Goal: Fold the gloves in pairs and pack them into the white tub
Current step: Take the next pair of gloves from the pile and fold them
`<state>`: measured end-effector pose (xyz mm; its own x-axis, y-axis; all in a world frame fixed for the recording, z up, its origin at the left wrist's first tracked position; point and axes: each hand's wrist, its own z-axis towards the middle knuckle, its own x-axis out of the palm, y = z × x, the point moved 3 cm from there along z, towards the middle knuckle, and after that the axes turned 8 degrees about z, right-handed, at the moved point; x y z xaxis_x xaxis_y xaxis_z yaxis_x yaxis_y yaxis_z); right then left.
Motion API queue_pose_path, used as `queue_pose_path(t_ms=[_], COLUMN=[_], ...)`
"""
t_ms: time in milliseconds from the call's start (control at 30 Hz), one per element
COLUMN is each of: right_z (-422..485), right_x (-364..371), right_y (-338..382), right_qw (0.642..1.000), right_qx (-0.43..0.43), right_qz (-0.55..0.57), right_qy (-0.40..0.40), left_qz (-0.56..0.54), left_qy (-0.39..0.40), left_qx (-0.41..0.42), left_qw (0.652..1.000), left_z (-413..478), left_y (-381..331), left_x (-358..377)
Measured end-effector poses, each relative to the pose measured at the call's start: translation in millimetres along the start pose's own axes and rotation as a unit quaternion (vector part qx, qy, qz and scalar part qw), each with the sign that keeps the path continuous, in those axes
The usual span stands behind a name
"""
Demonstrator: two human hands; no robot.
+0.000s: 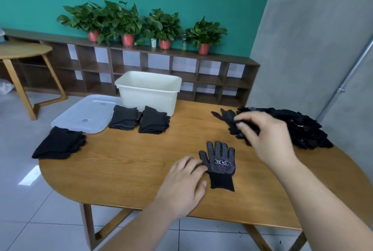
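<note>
One black glove (221, 167) with white dots lies flat, palm up, near the table's front middle. My left hand (184, 184) rests flat on the table, its fingertips touching that glove's left edge. My right hand (264, 137) is over the left end of a pile of black gloves (302, 129) at the right, fingers pinched on a glove (228, 116) from the pile. Three folded glove bundles lie on the left: folded bundle one (59, 143), folded bundle two (125, 117) and folded bundle three (154, 120). The white tub (149, 91) stands behind them; what is inside it is hidden.
A clear plastic lid (86, 112) lies left of the tub, overhanging the oval wooden table (125, 170). Behind stand a low shelf with potted plants (125, 22), a second wooden table (22, 51) at far left, and a grey wall (314, 38) close on the right.
</note>
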<state>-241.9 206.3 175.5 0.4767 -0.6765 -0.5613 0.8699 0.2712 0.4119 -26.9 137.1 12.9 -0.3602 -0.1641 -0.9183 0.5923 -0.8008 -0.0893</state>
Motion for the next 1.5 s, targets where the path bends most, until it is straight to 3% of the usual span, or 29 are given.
queue_pose_path(t_ms=[133,200,433,600,733,1100,1300,1400,1500], right_z=[-65,-100,-107,-108,-135,-136,-122,-105,-93], right_x=[67,92,96,81,95,93,81,86,98], right_y=[-36,-47,-50,-31,-35,-29,-29,-43,-68], right_qw=[0.984,0.976,0.989,0.996,0.990,0.987,0.991,0.986,0.937], right_qx=[0.020,0.037,0.040,-0.021,0.000,0.011,0.022,0.092,0.207], right_qz=[-0.081,-0.088,-0.068,-0.073,-0.082,-0.040,0.009,-0.020,-0.109], right_qy=[0.157,0.194,0.127,0.056,0.114,0.156,0.133,0.140,0.258], left_qz=[-0.010,-0.014,-0.020,-0.026,-0.026,-0.013,-0.023,-0.015,-0.020], left_qy=[0.006,0.022,0.046,0.033,0.035,0.050,0.058,0.058,0.077], left_qx=[0.035,0.038,0.038,0.035,0.036,0.032,0.010,0.038,0.057], left_qw=[0.999,0.999,0.998,0.999,0.998,0.998,0.998,0.997,0.995], left_z=[0,-1,0,1,0,0,-1,-1,0], left_y=[-2,-3,-3,-3,-3,-2,-5,-5,-5], left_x=[2,2,2,2,2,5,-5,-4,-1])
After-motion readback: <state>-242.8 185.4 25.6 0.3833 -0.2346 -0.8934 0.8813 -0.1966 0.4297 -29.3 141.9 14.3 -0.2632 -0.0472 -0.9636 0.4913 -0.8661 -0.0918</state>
